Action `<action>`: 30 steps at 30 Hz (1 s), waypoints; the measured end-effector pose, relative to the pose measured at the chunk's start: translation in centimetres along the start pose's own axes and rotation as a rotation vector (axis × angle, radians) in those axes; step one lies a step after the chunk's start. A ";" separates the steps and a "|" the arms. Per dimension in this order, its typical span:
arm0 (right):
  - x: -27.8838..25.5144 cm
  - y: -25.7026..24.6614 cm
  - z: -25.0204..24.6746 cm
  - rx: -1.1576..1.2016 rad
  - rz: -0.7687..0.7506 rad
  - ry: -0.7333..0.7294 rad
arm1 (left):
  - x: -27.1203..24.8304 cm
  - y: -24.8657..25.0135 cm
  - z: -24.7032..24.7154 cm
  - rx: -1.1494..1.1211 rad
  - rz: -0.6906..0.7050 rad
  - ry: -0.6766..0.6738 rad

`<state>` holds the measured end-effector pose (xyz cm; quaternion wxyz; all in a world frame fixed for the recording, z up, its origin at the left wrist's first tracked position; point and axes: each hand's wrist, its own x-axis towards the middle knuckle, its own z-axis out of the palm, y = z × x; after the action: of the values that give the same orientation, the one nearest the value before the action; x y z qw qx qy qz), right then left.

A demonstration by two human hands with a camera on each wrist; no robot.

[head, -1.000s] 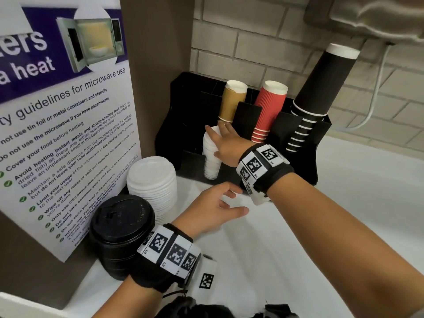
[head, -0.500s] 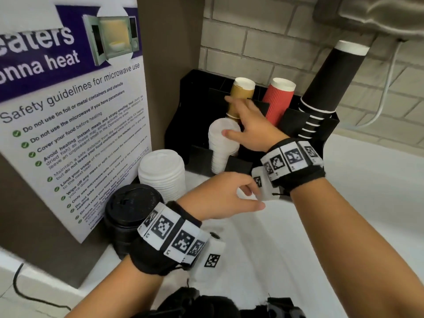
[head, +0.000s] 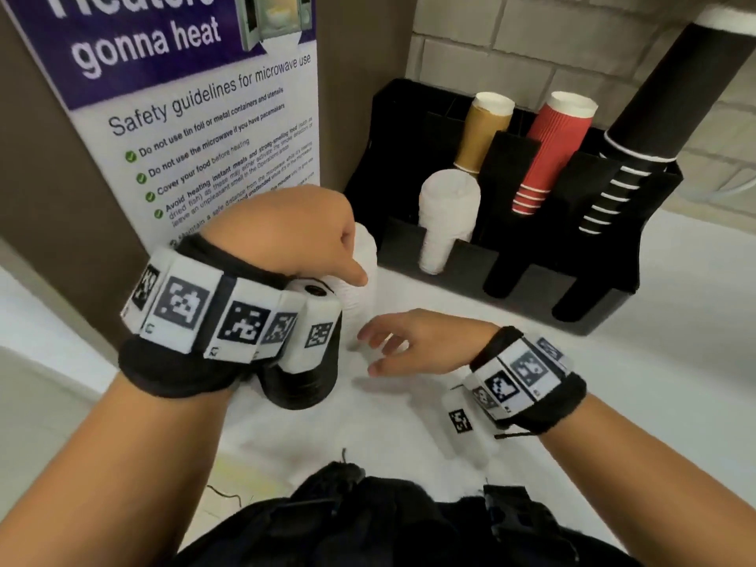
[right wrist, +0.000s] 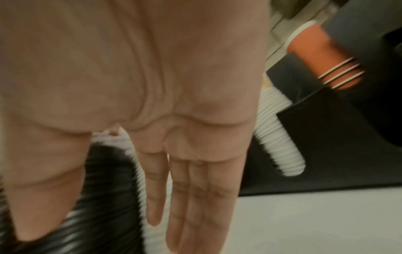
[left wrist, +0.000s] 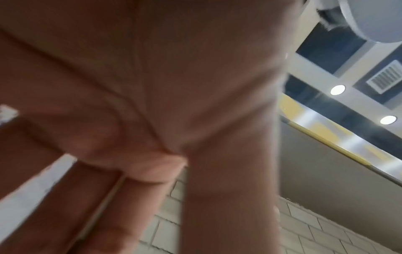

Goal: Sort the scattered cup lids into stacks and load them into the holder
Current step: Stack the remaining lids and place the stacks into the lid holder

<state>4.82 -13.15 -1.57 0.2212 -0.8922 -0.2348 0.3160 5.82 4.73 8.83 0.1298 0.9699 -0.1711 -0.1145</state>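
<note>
While the left hand (head: pixel 294 235) is laid on top of the white lids (head: pixel 364 259), its grip cannot be told. The right hand (head: pixel 417 341) is held with fingers straight beside that stack, gripping nothing. More white lids (head: pixel 446 214) are seen in the holder (head: pixel 613 255); black lids (head: pixel 302 382) stand on the worktop (head: pixel 613 403).

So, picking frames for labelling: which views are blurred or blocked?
Head view is mostly sharp, the black holder readable; left wrist view is smeared, the left hand filling it; right wrist view shows motion blur on the black lids.
</note>
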 end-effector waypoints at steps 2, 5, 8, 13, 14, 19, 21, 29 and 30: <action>0.9 -0.5 1.3 -0.008 -0.009 -0.061 | 0.0 -0.2 0.3 0.045 -0.043 -0.037; 1.6 -0.8 2.5 0.026 -0.019 -0.086 | -0.4 -0.4 1.1 0.124 -0.124 -0.113; 2.0 -1.2 2.8 0.028 -0.051 -0.064 | -0.6 -0.2 1.8 0.199 -0.213 -0.157; 2.6 -1.8 2.5 0.066 -0.068 -0.072 | -1.1 0.2 2.3 0.248 -0.267 -0.201; 2.7 -1.8 2.4 0.063 -0.073 -0.071 | -1.2 0.2 2.5 0.254 -0.269 -0.220; 2.7 -1.3 2.0 0.055 -0.075 -0.083 | -1.8 0.5 3.6 0.331 -0.231 -0.289; 2.4 -0.8 1.8 0.048 -0.063 -0.101 | -1.9 0.8 3.9 0.338 -0.165 -0.267; -0.1 2.6 0.5 0.229 -0.071 -0.007 | -1.2 4.7 5.3 0.404 0.101 -0.217; -0.5 3.0 0.6 0.269 -0.084 0.027 | -1.0 5.1 5.4 0.402 0.124 -0.209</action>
<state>4.95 -15.63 -3.37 0.3550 -0.8481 -0.2245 0.3229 1.94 -0.74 5.38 -0.0778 0.9467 -0.2624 -0.1698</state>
